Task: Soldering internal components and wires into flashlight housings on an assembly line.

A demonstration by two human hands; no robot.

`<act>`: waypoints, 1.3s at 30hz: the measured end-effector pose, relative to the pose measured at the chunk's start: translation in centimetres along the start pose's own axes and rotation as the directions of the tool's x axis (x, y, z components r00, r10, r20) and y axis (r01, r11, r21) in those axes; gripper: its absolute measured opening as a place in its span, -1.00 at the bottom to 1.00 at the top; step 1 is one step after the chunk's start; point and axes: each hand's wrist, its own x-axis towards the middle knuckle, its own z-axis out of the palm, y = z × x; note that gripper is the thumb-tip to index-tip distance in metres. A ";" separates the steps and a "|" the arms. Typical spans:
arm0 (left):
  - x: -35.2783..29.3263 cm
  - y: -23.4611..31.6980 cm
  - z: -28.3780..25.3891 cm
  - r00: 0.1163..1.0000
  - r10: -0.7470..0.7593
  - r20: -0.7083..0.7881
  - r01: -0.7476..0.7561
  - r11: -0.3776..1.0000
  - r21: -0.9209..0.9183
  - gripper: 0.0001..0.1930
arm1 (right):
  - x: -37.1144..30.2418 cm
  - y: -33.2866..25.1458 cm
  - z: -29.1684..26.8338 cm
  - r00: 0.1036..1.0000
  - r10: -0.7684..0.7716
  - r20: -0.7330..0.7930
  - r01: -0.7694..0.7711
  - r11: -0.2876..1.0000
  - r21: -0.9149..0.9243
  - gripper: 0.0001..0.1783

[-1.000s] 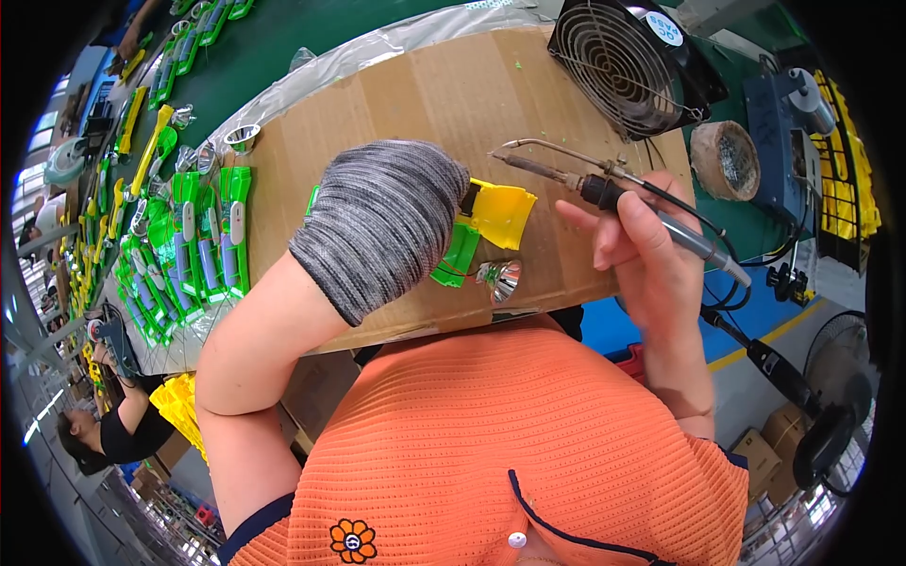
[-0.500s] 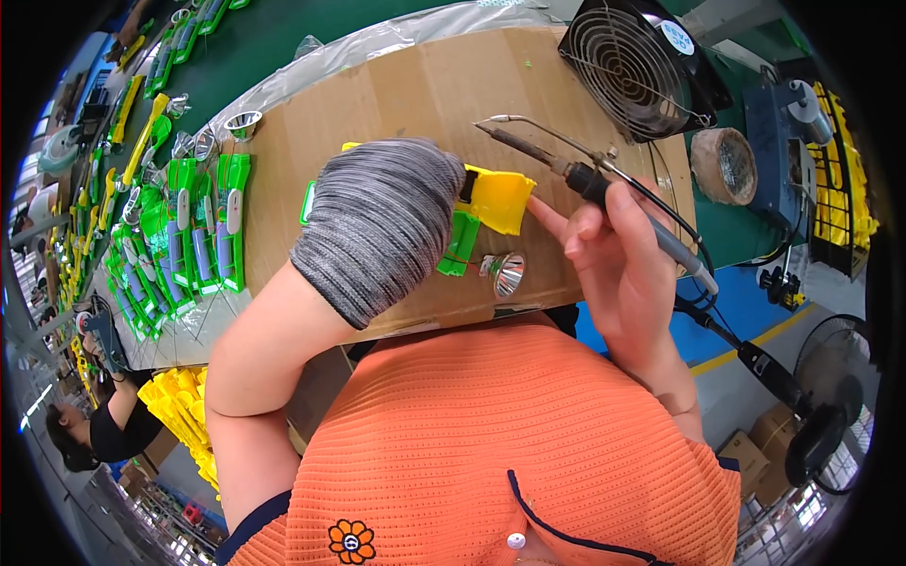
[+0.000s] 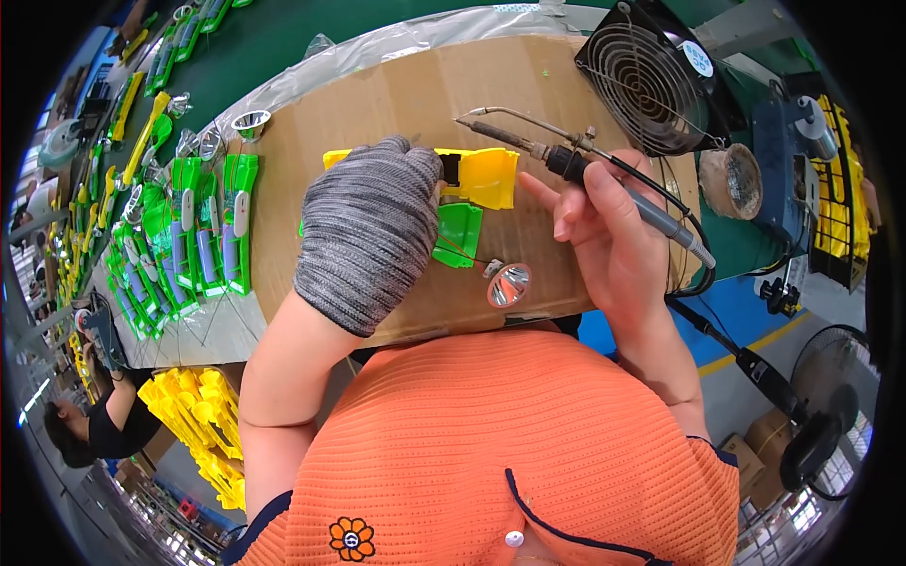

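Observation:
My left hand [image 3: 368, 236], in a grey striped knit glove, is closed over a yellow plastic housing [image 3: 489, 179]; its fingertips are hidden beneath the glove. The housing sticks out on both sides of the hand, with a black part beside the fingers. Under it shows a green plastic housing [image 3: 459, 234], wired to a small silver reflector [image 3: 510, 284] lying on the cardboard. My bare right hand [image 3: 618, 241] grips a soldering iron [image 3: 566, 162] with a thin curved metal tube along it. The iron's tip points left, above the yellow housing and apart from it.
Cardboard [image 3: 311, 151] covers the worktop. Several green housings with purple cells [image 3: 208, 236] lie at the left. A black fan [image 3: 651, 80] stands at the far right, near a roll of tape [image 3: 729, 183]. Yellow parts [image 3: 193, 406] are piled at lower left. Another person [image 3: 104, 415] sits beyond.
My left hand and the yellow housing have shifted left, and the housing now lies more level. The soldering iron has moved slightly left with my right hand. More of the green housing shows.

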 end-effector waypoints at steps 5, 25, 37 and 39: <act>-0.7 -0.6 -0.9 0.996 0.017 -0.090 -0.032 0.987 -0.161 -0.87 | -1.4 -0.7 0.6 0.999 -0.035 -0.028 0.034 0.999 -0.031 -0.85; -4.4 -6.8 -1.1 0.892 0.265 -0.365 -0.396 0.847 -0.355 -0.79 | -7.4 1.0 1.2 0.996 -0.085 -0.014 0.081 0.980 -0.180 -0.84; -4.2 -6.1 -0.5 0.855 0.472 -0.215 -0.515 0.822 -0.243 -0.88 | -8.1 2.3 1.7 0.998 -0.055 -0.040 0.043 0.964 -0.263 -0.80; -4.2 -6.1 -0.7 0.856 0.478 -0.195 -0.515 0.823 -0.241 -0.86 | -8.0 2.6 1.8 0.996 -0.076 -0.050 0.058 0.955 -0.292 -0.79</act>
